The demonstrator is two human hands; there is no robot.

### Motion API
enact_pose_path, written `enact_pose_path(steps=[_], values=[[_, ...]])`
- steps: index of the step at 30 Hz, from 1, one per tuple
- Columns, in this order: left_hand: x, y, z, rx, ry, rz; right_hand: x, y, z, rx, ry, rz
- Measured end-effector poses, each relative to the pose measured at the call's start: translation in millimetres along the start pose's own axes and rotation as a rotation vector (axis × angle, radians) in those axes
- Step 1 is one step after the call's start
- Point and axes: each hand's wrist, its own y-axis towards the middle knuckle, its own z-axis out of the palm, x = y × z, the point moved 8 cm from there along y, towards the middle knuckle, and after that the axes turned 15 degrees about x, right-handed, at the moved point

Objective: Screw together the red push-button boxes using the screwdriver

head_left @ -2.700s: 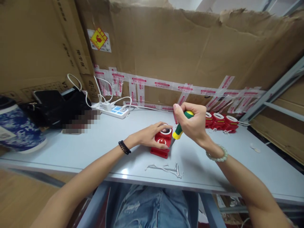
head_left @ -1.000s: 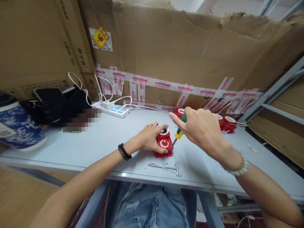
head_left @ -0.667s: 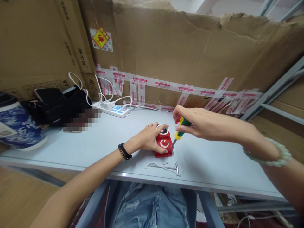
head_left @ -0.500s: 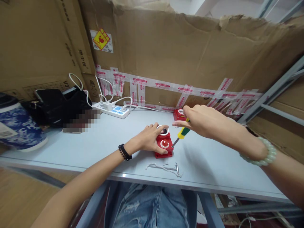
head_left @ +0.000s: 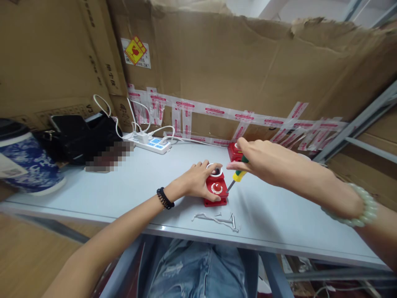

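On the table lies a red box-shaped device (head_left: 221, 198) with a white ring and a round red knob on top. My left hand (head_left: 198, 181) grips it from the left, thumb along its near side and fingers over the ring. A yellow and green screwdriver (head_left: 238, 176) is in my right hand (head_left: 252, 156), fingers wrapped round its handle. The shaft slants down to the left, its tip at a screw on the device's right edge. Close to the table's front edge lie several screws and thin metal pieces (head_left: 217, 220). Behind my right hand, a second red device (head_left: 233, 152) is partly hidden.
A white power strip (head_left: 150, 143) with plugs and cables sits at the back left. Left of it are a black bag (head_left: 77, 138) and a blue-and-white cup (head_left: 29, 161). A taped cardboard wall (head_left: 211, 66) stands behind the table (head_left: 124, 190), metal shelving (head_left: 369, 147) at right.
The view has shifted slightly. My right hand's grip and wrist have turned a little on the screwdriver, whose tip stays at the device's edge. My left hand keeps its hold.
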Motion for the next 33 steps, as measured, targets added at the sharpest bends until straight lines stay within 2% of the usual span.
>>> enact_pose_path(steps=[3, 7, 10, 12, 16, 18, 20, 24, 26, 28, 31, 33], values=[[-0.7, -0.3, -0.5, 0.008, -0.003, -0.006, -8.5, 3.6, 2.3, -0.031, -0.047, 0.083], [-1.1, 0.1, -0.3, 0.005, 0.001, 0.007, 13.8, 2.4, -5.9, -0.010, 0.146, -0.154], [-0.9, 0.7, 0.4, -0.001, -0.002, 0.020, 30.3, -2.4, -10.5, 0.029, 0.194, -0.301], [-0.9, 0.7, 0.4, 0.001, -0.009, 0.021, 26.9, -2.0, -8.6, 0.028, 0.137, -0.250], [-0.8, 0.0, 0.2, 0.024, -0.004, -0.007, -2.1, 2.9, 0.8, 0.040, -0.073, 0.083], [-1.1, -0.4, -0.6, 0.028, -0.002, -0.017, -9.5, 2.9, 1.9, 0.056, -0.104, 0.165], [-1.6, -0.6, -1.1, 0.027, -0.003, -0.016, -4.7, 2.1, -1.2, 0.053, -0.039, 0.100], [-0.9, -0.2, -0.4, 0.015, -0.003, -0.007, 20.9, -4.4, -12.9, 0.051, 0.221, -0.217], [-0.3, -0.1, 0.2, 0.006, -0.007, -0.001, 27.1, -7.0, -15.5, 0.059, 0.269, -0.284], [0.2, -0.2, 0.5, 0.000, -0.008, 0.000, 23.7, -5.6, -11.7, 0.079, 0.232, -0.228], [0.1, -0.3, 0.9, 0.014, -0.011, -0.007, 3.3, -0.4, -1.9, 0.100, 0.091, 0.012], [-0.5, -0.5, 0.7, 0.025, -0.015, -0.008, -7.0, 1.2, -0.1, 0.090, 0.048, 0.100]])
